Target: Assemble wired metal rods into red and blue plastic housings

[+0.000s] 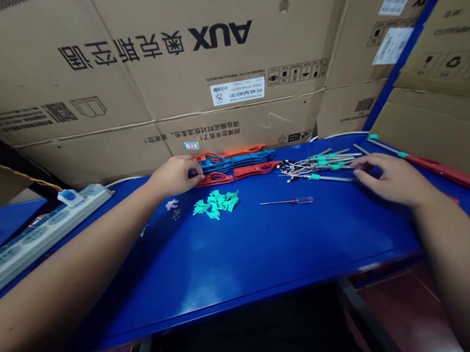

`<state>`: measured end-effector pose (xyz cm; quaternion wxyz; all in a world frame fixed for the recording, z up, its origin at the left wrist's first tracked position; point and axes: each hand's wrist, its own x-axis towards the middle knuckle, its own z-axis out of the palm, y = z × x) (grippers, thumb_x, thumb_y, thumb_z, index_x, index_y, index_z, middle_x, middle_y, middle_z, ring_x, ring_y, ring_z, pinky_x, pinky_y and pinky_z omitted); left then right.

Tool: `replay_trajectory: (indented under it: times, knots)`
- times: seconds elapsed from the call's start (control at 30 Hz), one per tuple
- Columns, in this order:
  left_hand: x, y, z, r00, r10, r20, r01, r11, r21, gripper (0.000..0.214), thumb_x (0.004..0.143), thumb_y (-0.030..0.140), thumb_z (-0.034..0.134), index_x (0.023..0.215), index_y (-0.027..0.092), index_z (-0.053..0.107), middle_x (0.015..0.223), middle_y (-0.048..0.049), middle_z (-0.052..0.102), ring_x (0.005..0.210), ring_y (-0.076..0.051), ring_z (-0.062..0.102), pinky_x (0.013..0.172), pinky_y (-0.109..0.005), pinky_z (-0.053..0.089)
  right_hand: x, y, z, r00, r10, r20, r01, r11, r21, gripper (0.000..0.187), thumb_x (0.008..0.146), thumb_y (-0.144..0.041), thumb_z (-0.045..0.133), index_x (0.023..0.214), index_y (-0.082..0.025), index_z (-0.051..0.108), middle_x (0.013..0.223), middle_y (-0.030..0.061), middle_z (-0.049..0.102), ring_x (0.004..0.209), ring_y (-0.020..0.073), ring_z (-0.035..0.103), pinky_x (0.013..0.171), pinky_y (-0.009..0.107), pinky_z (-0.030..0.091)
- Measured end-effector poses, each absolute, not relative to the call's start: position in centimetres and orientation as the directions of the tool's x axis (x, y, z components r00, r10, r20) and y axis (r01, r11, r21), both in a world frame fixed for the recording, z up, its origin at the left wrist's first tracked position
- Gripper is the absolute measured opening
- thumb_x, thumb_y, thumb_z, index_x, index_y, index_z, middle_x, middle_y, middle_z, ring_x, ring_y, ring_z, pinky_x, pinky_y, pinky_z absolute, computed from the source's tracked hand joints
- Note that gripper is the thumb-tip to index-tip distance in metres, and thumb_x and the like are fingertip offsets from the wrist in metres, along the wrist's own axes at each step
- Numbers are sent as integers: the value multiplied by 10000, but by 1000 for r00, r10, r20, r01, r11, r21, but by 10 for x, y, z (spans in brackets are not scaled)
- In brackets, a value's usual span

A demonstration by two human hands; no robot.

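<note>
Casings [256, 169] sit beside the curled left hand [178, 175], its grip unclear, and rods [337, 178] by the half-open right hand [389, 176].

Tabletop [247, 251]: smooth, glossy. Carton panel [124, 15]: matt cardboard. Red handle shells [256, 169]: smooth plastic. Rods [337, 178]: bare metal. Screwdriver [300, 200]: metal, translucent glossy plastic. Power strip [43, 235]: smooth plastic.
</note>
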<state>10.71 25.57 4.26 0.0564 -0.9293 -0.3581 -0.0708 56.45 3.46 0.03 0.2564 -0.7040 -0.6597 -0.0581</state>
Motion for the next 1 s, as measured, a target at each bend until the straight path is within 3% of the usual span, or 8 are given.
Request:
replay_trajectory:
  times: [0.23, 0.47, 0.8, 1.0]
  knots:
    - [105, 254, 34, 773, 629, 87, 634, -772, -51, 240, 808, 320, 558, 902, 196, 741, 957, -65, 712, 850, -194, 654, 779, -296, 496, 566, 35, -1, 102, 898, 429, 958, 27, -285, 318, 849, -428, 526, 948, -179, 698, 1003, 136, 727, 893, 267, 662, 831, 389, 504]
    - [106, 247, 39, 762, 637, 114, 647, -758, -83, 243, 821, 271, 532, 889, 185, 749, 944, -83, 708, 831, -205, 644, 771, -319, 493, 569, 36, -2, 63, 904, 423, 961, 60, -271, 306, 850, -431, 540, 957, -196, 705, 997, 125, 729, 832, 266, 669, 780, 418, 539]
    - [105, 213, 47, 768, 630, 117, 640, -761, -101, 210, 848, 248, 531, 862, 168, 724, 932, -82, 693, 834, -194, 644, 763, -311, 497, 575, 42, -13, -28, 904, 426, 964, 136, -227, 317, 866, -439, 530, 982, -206, 712, 1045, 119, 735, 996, 307, 679, 903, 505, 541]
    - [118, 131, 46, 809, 578, 106, 579, -815, 25, 174, 835, 257, 532, 871, 204, 694, 921, -63, 678, 835, -212, 634, 725, -329, 499, 574, 47, -17, -40, 921, 388, 976, 119, -183, 405, 870, -486, 539, 1067, -190, 733, 1091, 137, 716, 1030, 323, 658, 935, 539, 520]
